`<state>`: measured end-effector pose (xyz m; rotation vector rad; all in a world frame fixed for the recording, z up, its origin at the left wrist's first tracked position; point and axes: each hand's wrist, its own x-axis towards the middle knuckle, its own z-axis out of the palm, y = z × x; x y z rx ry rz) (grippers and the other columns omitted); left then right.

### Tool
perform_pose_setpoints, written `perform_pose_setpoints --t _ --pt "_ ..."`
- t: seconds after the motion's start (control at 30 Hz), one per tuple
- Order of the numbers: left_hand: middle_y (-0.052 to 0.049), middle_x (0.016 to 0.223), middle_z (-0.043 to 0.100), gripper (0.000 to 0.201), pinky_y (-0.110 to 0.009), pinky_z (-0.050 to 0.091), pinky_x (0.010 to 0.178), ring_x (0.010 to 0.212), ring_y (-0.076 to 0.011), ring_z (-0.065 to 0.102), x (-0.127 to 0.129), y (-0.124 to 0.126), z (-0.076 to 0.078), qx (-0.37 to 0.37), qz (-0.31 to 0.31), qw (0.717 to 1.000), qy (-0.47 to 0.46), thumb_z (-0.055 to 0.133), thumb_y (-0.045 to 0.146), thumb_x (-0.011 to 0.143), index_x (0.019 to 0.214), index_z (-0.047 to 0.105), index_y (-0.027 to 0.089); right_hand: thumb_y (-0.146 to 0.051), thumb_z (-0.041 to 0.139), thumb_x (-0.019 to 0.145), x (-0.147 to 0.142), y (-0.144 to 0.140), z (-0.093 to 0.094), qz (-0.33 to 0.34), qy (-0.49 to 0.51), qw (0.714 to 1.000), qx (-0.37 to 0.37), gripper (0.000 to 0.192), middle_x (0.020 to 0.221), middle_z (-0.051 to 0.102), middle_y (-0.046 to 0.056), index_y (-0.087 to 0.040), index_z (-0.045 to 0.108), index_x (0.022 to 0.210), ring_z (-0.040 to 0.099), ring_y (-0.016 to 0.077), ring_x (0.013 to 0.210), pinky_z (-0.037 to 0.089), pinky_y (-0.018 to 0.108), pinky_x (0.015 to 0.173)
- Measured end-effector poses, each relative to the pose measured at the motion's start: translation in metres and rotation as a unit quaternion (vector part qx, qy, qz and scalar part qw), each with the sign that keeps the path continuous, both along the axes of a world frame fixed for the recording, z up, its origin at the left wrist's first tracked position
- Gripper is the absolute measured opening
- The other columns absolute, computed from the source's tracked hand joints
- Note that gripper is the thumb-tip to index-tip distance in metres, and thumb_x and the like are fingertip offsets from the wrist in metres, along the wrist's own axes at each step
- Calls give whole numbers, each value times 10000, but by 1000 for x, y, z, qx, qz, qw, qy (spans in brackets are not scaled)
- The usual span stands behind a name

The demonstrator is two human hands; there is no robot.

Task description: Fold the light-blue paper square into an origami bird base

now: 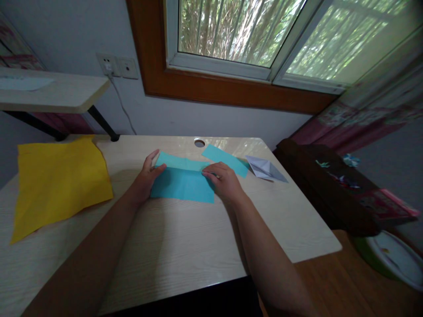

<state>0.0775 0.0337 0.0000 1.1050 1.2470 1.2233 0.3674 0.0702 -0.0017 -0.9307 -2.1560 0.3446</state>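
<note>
A sheet of light blue paper [183, 184] lies on the desk in front of me, with a crease running across it and its far strip looking lighter. At its left edge is my left hand [147, 175], the thumb over the paper and the index finger stretched past the far corner. My right hand [225, 178] closes thumb and fingers on the paper's right edge, near the crease. Just beyond that hand lies a narrow blue paper strip [228, 159]. Farther right sits a folded pale grey-white paper piece [264, 168].
A large yellow sheet [62, 182] covers the left part of the desk [191, 246]. Behind it a raised shelf [56, 94] stands on black legs. A cable hole [199, 143] is near the back edge. Right of the desk are a dark wooden cabinet [317, 193] and a round tub [396, 255].
</note>
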Motion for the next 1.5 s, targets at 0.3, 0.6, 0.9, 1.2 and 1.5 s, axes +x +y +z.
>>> perform_pose_setpoints --t 0.3,0.6,0.9,1.2,1.5 --pt "46 680 569 669 -204 351 518 570 -110 477 2 1 -2 22 -77 996 -26 734 406 843 1449 509 233 -402 726 911 -5 -2 -3 38 -59 997 -30 363 1248 728 74 -285 705 1254 652 253 1191 501 483 1069" --pt "-50 1016 731 716 -260 513 624 695 -158 651 6 -2 2 7 -66 995 -70 716 310 811 1473 454 240 -528 700 896 -10 -9 -6 51 -79 991 -98 703 1576 453 113 -323 452 1520 447 304 1444 377 555 1195" --pt "-80 1105 733 794 -297 569 680 733 -182 696 4 -4 15 -52 -76 986 -140 681 218 751 1502 425 234 -475 546 1007 -11 -4 -5 1 8 995 -99 522 1527 519 91 -316 479 1500 448 269 1436 336 526 1215" --pt "-63 997 746 884 -275 550 644 729 -203 706 -15 3 15 -77 -137 981 -114 726 283 770 1564 340 239 -477 653 926 -6 -8 7 26 102 948 -300 701 1540 483 134 -301 380 1547 655 196 986 568 392 898" --pt "-10 822 721 776 -239 531 608 649 -164 680 -12 -5 16 -60 -165 977 -122 711 279 825 1537 403 262 -353 704 908 -6 -7 4 82 130 919 -363 653 1356 623 112 -289 425 1495 690 190 1003 599 368 880"
